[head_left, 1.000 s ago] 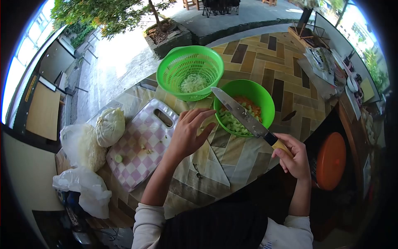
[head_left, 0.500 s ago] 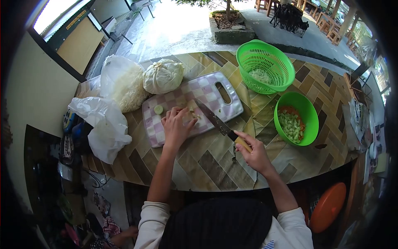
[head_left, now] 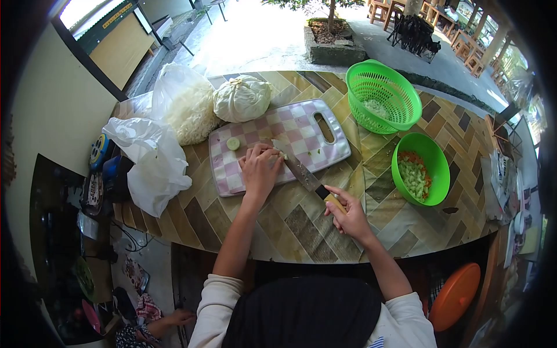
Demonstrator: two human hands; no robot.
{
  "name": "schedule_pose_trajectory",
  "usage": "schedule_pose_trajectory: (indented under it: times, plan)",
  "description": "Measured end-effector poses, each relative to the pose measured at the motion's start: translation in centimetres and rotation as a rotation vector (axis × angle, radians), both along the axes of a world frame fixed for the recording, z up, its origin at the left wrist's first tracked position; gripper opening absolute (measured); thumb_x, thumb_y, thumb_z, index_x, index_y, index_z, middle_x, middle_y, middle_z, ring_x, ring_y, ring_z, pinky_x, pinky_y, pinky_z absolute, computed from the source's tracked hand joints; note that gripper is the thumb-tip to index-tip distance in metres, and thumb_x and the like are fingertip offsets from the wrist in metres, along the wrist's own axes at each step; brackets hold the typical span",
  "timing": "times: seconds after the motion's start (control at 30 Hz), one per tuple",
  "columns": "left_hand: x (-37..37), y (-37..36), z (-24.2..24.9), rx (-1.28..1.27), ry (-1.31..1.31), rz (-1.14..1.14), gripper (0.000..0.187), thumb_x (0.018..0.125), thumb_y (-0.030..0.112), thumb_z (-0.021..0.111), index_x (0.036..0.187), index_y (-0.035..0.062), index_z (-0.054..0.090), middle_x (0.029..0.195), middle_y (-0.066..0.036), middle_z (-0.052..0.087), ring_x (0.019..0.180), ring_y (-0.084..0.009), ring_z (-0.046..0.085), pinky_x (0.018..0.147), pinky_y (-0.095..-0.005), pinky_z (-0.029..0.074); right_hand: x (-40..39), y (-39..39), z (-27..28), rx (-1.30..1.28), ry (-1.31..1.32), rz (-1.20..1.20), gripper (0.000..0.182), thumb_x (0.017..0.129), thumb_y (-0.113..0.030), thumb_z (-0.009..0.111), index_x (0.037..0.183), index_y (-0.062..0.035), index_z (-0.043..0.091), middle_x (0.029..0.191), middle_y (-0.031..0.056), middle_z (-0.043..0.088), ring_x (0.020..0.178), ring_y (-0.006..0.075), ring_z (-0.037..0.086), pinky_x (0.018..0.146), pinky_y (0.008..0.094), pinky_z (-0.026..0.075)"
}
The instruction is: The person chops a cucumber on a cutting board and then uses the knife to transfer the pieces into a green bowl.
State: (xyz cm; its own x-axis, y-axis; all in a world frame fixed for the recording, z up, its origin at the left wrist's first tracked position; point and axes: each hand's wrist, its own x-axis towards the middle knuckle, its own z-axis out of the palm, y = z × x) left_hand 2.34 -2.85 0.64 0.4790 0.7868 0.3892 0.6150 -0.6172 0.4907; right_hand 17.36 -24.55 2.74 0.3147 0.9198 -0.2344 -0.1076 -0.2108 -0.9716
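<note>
My right hand (head_left: 348,216) is closed on the wooden handle of a knife (head_left: 303,175), whose blade slants up and left over the checkered cutting board (head_left: 290,123). Against the blade tip, my left hand (head_left: 260,168) rests on the board with fingers bent over small pale pieces (head_left: 282,155), mostly hidden beneath them. A round, pale green cut piece (head_left: 233,144) lies left of that hand. Behind the board's left part sits a cabbage (head_left: 241,98).
Plastic bags (head_left: 152,168) lie left, one with white shreds (head_left: 191,116). At right are a green colander (head_left: 383,95) and a green bowl (head_left: 423,168) with chopped pieces. Another person's arm (head_left: 168,322) shows at lower left. An orange lid (head_left: 455,297) is below the table.
The view has shifted, so the table items appear farther right. My left hand's fingers have drawn closer together over the pieces, and the knife blade is now nearer to them.
</note>
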Motion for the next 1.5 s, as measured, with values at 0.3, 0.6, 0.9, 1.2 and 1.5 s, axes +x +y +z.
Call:
schedule_pose_trajectory:
  times: [0.3, 0.6, 0.9, 1.2, 1.5]
  plan:
    - [-0.1, -0.3, 0.1, 0.006, 0.001, 0.110, 0.027, 0.080, 0.030, 0.077, 0.101, 0.0124, 0.074, 0.115, -0.002, 0.062, 0.113, -0.0223, 0.054, 0.094, -0.0409, 0.035, 0.1, 0.1, -0.7, 0.006, 0.155, -0.001, 0.046, 0.098, -0.014, 0.059, 0.142, -0.0057, 0.047, 0.079, 0.0076, 0.065, 0.042, 0.0036, 0.047, 0.034, 0.0208, 0.037]
    - [0.2, -0.5, -0.5, -0.045, -0.091, -0.016, 0.027, 0.088, 0.021, 0.069, 0.111, 0.0082, 0.072, 0.119, -0.005, 0.062, 0.115, -0.0241, 0.054, 0.095, -0.0418, 0.035, 0.4, 0.1, -0.3, -0.012, 0.283, -0.010, 0.047, 0.098, -0.015, 0.060, 0.142, -0.0064, 0.047, 0.078, 0.0084, 0.064, 0.042, 0.0047, 0.047, 0.034, 0.0205, 0.037]
    - [1.6, 2.3, 1.1, -0.127, -0.520, -0.044, 0.036, 0.099, 0.016, 0.053, 0.132, 0.0048, 0.057, 0.120, -0.012, 0.062, 0.112, -0.0260, 0.058, 0.093, -0.0413, 0.045, 3.0, -3.0, 2.8, 0.023, 0.411, -0.041, 0.045, 0.098, -0.014, 0.059, 0.141, -0.0057, 0.048, 0.078, 0.0090, 0.064, 0.042, 0.0049, 0.046, 0.034, 0.0205, 0.037]
    - [12.7, -3.0, 3.8, -0.253, -0.583, -0.496, 0.033, 0.101, 0.015, 0.052, 0.132, 0.0042, 0.055, 0.120, -0.010, 0.061, 0.109, -0.0194, 0.059, 0.089, -0.0334, 0.047, 8.2, -15.8, 10.4, 0.165, -0.176, -0.314, 0.042, 0.095, -0.008, 0.062, 0.135, -0.0022, 0.055, 0.076, 0.0077, 0.066, 0.042, 0.0016, 0.044, 0.036, 0.0177, 0.034]
    - [19.0, -8.8, 7.7, -0.242, -0.513, -0.858, 0.034, 0.097, 0.009, 0.056, 0.130, 0.0031, 0.055, 0.119, -0.011, 0.060, 0.106, -0.0205, 0.059, 0.091, -0.0356, 0.045, 10.6, -21.5, 12.2, 0.093, -1.321, -0.384, 0.040, 0.089, -0.007, 0.067, 0.129, -0.0088, 0.063, 0.083, 0.0116, 0.069, 0.059, 0.0192, 0.063, 0.055, 0.0308, 0.050]
